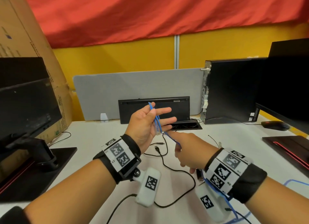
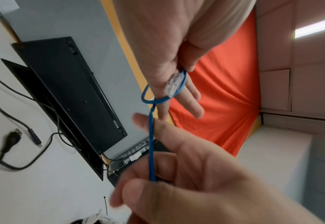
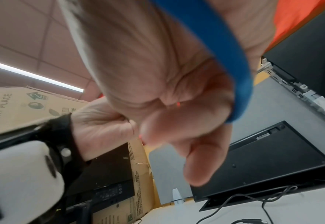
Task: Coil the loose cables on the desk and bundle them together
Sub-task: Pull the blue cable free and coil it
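Thin blue cable (image 1: 156, 119) looped over left hand (image 1: 147, 123), right hand (image 1: 190, 152) pinching it

Your bare forearms each wear a black fabric wrist strap (image 1: 133, 144); each carries a white plate with 2 black square fiducial markers (image 1: 119, 155); a white camera pod (image 1: 148, 187) hangs beneath.

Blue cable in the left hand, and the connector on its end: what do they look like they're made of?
The thin blue cable looks like a smooth, flexible plastic or rubbery jacket: it bends into tight loops around the left hand's fingers without kinking. Its small clear connector looks like hard transparent plastic, glossy and see-through. The right hand pinches the strand lower down.
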